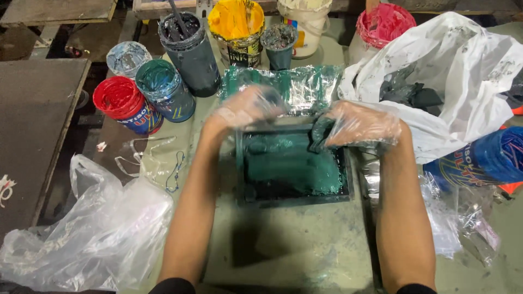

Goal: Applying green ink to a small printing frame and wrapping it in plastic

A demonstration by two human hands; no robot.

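Note:
Both my hands wear thin clear plastic gloves. My left hand (pixel 245 107) hovers blurred over the far left corner of a small dark rectangular frame (pixel 294 200) smeared with green ink, and whether it touches the frame is unclear. My right hand (pixel 362 124) is closed on a dark green-stained rag (pixel 320 134) pressed against the frame's far right corner. A crinkled clear plastic sheet (pixel 305 87) stained green lies just beyond the frame.
Open ink tubs stand at the back: red (pixel 117 98), teal (pixel 158 79), dark grey with a stick (pixel 182 27), yellow (pixel 235 19), pink (pixel 384 24). A white plastic bag (pixel 463 65) holding dark rags lies right. A clear bag (pixel 92 234) lies front left.

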